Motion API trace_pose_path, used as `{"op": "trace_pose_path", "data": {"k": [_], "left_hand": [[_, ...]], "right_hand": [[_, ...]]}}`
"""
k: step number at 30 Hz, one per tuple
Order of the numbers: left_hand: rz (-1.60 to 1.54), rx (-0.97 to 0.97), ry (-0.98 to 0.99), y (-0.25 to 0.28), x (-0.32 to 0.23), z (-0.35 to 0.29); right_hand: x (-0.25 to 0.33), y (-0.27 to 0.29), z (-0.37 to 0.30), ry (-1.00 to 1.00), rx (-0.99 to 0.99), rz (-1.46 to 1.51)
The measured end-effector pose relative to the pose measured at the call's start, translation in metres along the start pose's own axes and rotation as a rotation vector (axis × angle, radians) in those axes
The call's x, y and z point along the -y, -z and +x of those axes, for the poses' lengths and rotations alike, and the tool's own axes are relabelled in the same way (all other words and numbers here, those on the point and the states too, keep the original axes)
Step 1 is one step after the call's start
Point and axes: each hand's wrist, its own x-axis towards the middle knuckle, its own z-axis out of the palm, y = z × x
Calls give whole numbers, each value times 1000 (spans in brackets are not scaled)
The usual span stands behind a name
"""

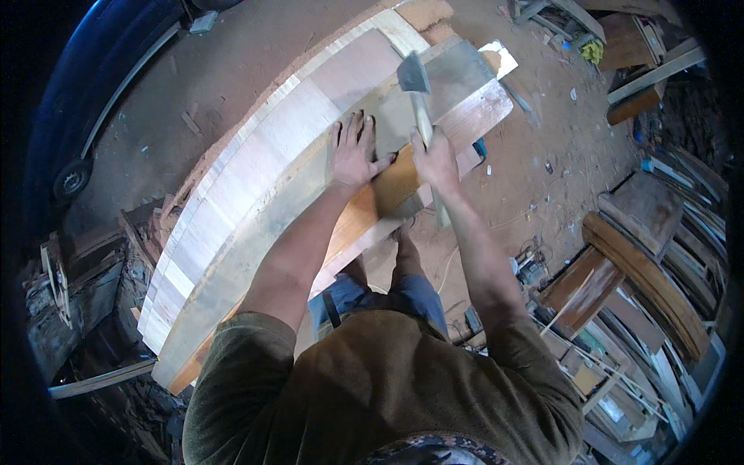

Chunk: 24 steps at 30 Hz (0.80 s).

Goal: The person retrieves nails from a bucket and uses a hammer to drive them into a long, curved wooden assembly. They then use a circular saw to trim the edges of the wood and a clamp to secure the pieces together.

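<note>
My right hand point(435, 161) is wrapped round the pale handle of a hatchet point(423, 120). Its dark grey metal head point(413, 73) is raised at the far end, slightly blurred, and the handle's butt sticks out below my fist. My left hand point(356, 152) lies with fingers spread on a long grey-brown wooden board point(310, 167), its thumb pointing toward the hatchet. Along the near side of that board runs a brown, smooth wooden piece point(397, 175), partly hidden by my hands and forearms. Pale planks point(240, 190) lie side by side beyond the board.
Sawdust point(425, 14) lies around the far end of the planks. A blue vehicle point(93, 70) stands at the far left. Stacked boards and offcuts point(651, 271) fill the right side. More scrap wood point(85, 287) lies at the left. Chips litter the dirt floor point(535, 186).
</note>
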Motion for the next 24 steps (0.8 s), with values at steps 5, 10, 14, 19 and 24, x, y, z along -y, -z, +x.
{"op": "trace_pose_path", "data": {"k": [5, 10, 14, 19, 24], "left_hand": [[3, -18, -22, -2, 2, -2], [3, -94, -109, 3, 3, 1], [63, -110, -123, -10, 2, -3], [66, -40, -166, -9, 1, -13], [145, -52, -243, -19, 34, -66]], "right_hand": [[-31, -2, -16, -120, 19, 31], [-61, 29, -167, -275, -59, 207], [-94, 61, -288, -529, 17, -83], [-154, 63, -426, -723, -5, -133], [-239, 33, -540, -755, -154, -18]]}}
